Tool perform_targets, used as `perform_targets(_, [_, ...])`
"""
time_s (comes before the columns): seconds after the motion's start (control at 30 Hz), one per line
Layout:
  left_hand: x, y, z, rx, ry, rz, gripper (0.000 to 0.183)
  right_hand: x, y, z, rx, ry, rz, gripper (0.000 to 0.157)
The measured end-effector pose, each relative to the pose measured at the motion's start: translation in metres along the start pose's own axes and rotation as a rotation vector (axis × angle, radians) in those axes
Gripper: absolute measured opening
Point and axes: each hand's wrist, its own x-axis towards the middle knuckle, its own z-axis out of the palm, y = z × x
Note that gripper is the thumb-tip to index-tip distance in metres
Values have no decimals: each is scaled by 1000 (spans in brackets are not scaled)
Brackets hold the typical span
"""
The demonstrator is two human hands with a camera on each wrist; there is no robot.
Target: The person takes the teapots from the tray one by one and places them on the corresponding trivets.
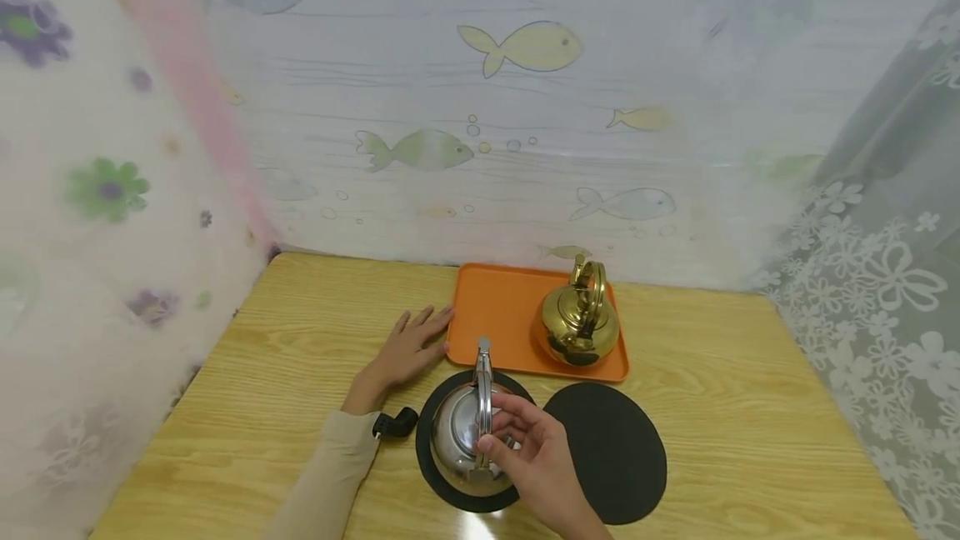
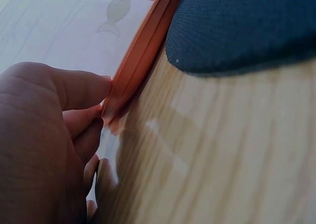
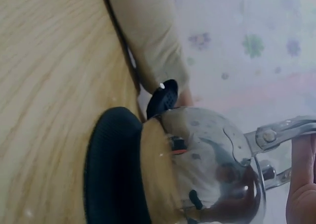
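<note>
Pale fish-patterned sheeting rises behind the yellowish wood-grain desk. Over a round black mat near the desk's front sits a shiny silver metal kettle, its arched handle raised; the right hand holds that handle, fingers curled around it. Touching the left edge of a rectangular orange tray, the left hand lies with its fingers extended (a beige sleeve covers that forearm). On the tray's right side stands a gold-coloured metal kettle. Another round black mat lies right of the silver kettle.
</note>
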Motion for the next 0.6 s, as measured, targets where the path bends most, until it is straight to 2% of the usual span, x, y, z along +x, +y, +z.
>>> perform_targets(0.2, [0,-2,-1,21,-4,4,58,-6,-3,1,31,67,105,43])
perform_targets(0.33, [0,-3,-2,28,8,11,58,-13,-6,-7,73,64,131,45])
perform_targets(0.4, [0,-3,-1,24,12,15,58,-19,-8,-15,69,42,127,44])
perform_targets(0.47, [-1,-3,1,19,17,19,58,-25,-11,-27,66,40,160,40])
perform_targets(0.6, [1,-2,5,9,22,21,58,-36,-19,-57,34,99,161,30])
